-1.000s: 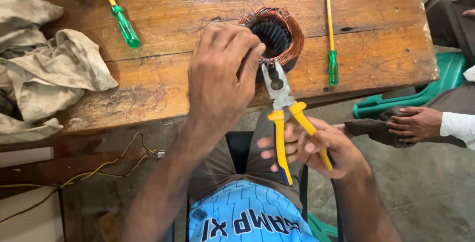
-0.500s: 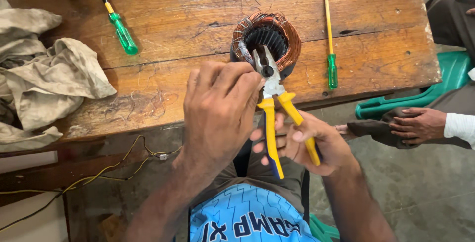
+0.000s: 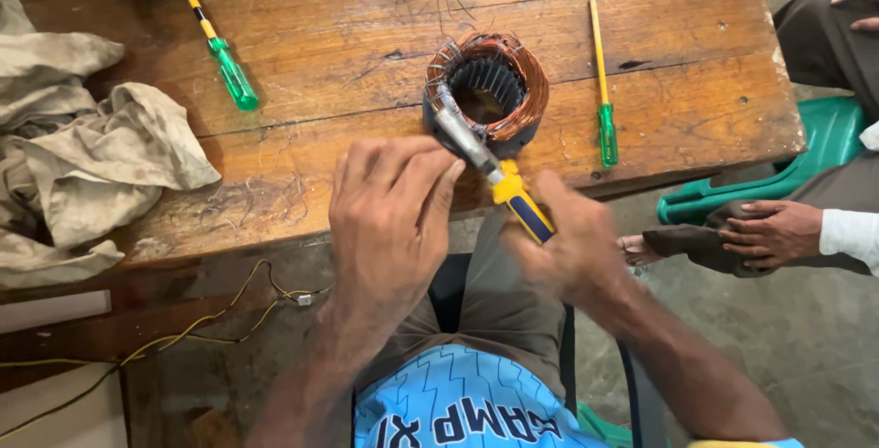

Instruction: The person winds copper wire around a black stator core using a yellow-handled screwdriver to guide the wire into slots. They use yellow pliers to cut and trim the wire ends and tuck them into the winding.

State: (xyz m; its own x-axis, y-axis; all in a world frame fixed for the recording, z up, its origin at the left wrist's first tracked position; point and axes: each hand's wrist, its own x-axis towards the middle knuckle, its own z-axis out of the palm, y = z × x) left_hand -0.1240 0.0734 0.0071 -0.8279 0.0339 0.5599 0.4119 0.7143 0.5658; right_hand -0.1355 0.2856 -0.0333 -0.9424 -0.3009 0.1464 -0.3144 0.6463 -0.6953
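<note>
Head view: right hand (image 3: 568,251) clenches yellow-and-blue-handled steel pliers (image 3: 485,166), jaws biting the copper-wound round motor stator (image 3: 487,91) just beyond the fingertips of the left hand (image 3: 389,219), which lies loosely curled, holding nothing. A slip could nick windings or pinch those fingertips.

No packages, labels, signs or screens in view.
Only lettering visible is the white print on the person's light-blue shirt (image 3: 458,402) at the bottom edge, seen upside down from the head camera; it's clothing, not a label.
</note>
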